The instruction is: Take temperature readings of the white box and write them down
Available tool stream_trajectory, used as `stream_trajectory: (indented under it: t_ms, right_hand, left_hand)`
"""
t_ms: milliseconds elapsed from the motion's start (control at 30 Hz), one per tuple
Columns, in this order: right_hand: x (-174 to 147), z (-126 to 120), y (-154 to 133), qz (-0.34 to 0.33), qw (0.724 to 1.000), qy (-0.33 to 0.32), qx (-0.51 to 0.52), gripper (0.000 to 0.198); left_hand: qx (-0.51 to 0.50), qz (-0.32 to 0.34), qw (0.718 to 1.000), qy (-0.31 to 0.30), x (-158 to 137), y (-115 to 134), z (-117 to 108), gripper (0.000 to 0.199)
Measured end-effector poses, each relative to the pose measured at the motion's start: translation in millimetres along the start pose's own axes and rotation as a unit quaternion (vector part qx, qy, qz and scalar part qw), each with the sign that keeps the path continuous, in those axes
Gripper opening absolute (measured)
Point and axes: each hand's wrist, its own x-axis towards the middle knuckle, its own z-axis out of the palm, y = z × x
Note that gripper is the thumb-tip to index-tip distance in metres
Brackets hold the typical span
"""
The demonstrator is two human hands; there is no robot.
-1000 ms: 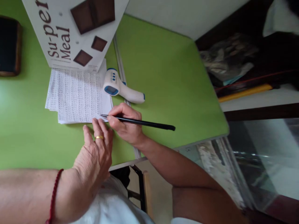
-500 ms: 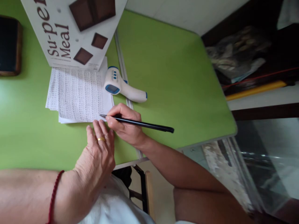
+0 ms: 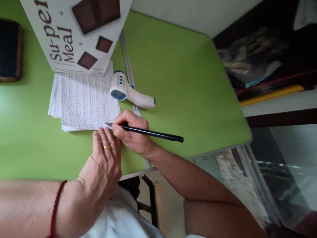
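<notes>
A black pen [image 3: 153, 133] is pinched between the thumb and fingers of my right hand [image 3: 132, 132]. Its tip meets the lower right part of a written sheet of paper [image 3: 83, 102], covered in rows of small handwriting. Other sheets lie beneath it in a loose stack. My left hand [image 3: 105, 153], with a gold ring, lies flat with fingers stretched out, the fingertips at the sheet's near edge. Beside the paper's right edge rests a white and blue infrared thermometer [image 3: 132, 92], just beyond my right hand.
A white box [image 3: 81, 39] printed "Su-per Meal" stands on the far end of the papers. At the left edge lies a dark phone-like object [image 3: 10, 49]. The green table [image 3: 185, 72] ends at the right, near a dark shelf holding a plastic bag [image 3: 250, 56].
Almost nothing differs. The view has shifted very slightly, and the pen stays at nearly the same spot on the sheet. My left index finger has drawn a little closer to its neighbour.
</notes>
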Motion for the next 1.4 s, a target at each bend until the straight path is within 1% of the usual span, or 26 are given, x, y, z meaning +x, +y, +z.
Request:
stream_trajectory:
  t_ms: [200, 400, 500, 633, 767, 867, 1033, 1233, 1400]
  right_hand:
    - [-1.1, 1.2, 1.9, -0.001, 1.0, 0.028, -0.012, 0.017]
    - [-0.1, 1.4, 0.7, -0.018, 1.0, 0.019, 0.001, 0.017]
    - [-0.1, 0.7, 1.0, -0.02, 1.0, 0.013, 0.008, 0.016]
    - [-0.6, 0.6, 1.5, -0.016, 1.0, 0.013, 0.002, 0.017]
    - [-0.6, 1.4, 2.3, -0.032, 0.999, 0.039, 0.003, 0.016]
    - [-0.6, 1.7, 3.7, -0.041, 0.997, 0.059, 0.0, 0.016]
    - [-0.8, 1.6, 4.5, -0.038, 0.998, 0.052, -0.006, 0.016]
    - [-0.3, 0.9, 3.2, -0.033, 0.999, 0.033, -0.013, 0.016]
    - [-0.1, 1.3, 4.7, -0.041, 0.998, 0.046, -0.011, 0.015]
  left_hand:
    - [-0.005, 0.001, 1.0, 0.001, -1.0, -0.5, -1.2, 0.075]
    - [-0.042, -0.006, 0.999, -0.001, -0.7, 1.3, 0.0, 0.07]
    - [-0.035, -0.008, 0.999, -0.003, -1.0, 0.6, -1.0, 0.071]
    - [-0.007, 0.003, 1.0, -0.005, -1.5, -2.5, -4.8, 0.077]
    - [0.026, 0.022, 0.999, -0.015, -1.1, -5.6, -8.1, 0.082]
    - [0.037, 0.013, 0.999, -0.011, -0.5, -4.7, -7.1, 0.081]
    - [0.045, 0.005, 0.999, 0.008, -0.8, -0.8, -3.5, 0.077]
    - [0.038, 0.006, 0.999, 0.006, -1.4, -1.8, -3.0, 0.078]
    - [0.033, 0.012, 0.999, -0.003, -0.9, -4.0, -4.0, 0.076]
